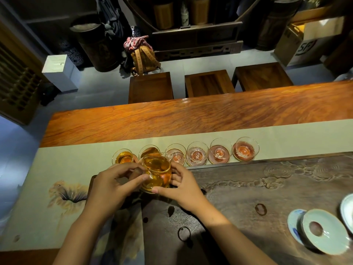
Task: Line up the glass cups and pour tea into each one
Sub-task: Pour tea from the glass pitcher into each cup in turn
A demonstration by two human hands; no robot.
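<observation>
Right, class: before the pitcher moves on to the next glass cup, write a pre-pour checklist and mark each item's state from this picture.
1. Six clear glass cups lined up on the pale cloth runner: ok.
2. Left hand holds the clear glass pitcher of amber tea: ok.
3. Right hand steadies the pitcher: ok.
4. Tea remaining in pitcher: ok.
5. Four cups on the right filled: not ok.
6. Second cup full enough: cannot tell.

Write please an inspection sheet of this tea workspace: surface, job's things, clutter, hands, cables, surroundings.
Surface: long reddish wooden table with pale cloth runner and dark carved tea tray.
Job's things: six small glass cups in a row; leftmost holds amber tea; clear glass pitcher of tea.
Clutter: pale celadon lidded bowl.
Hands: left hand and right hand hold the pitcher.
Cables: nothing seen.
Surroundings: three square wooden stools.
</observation>
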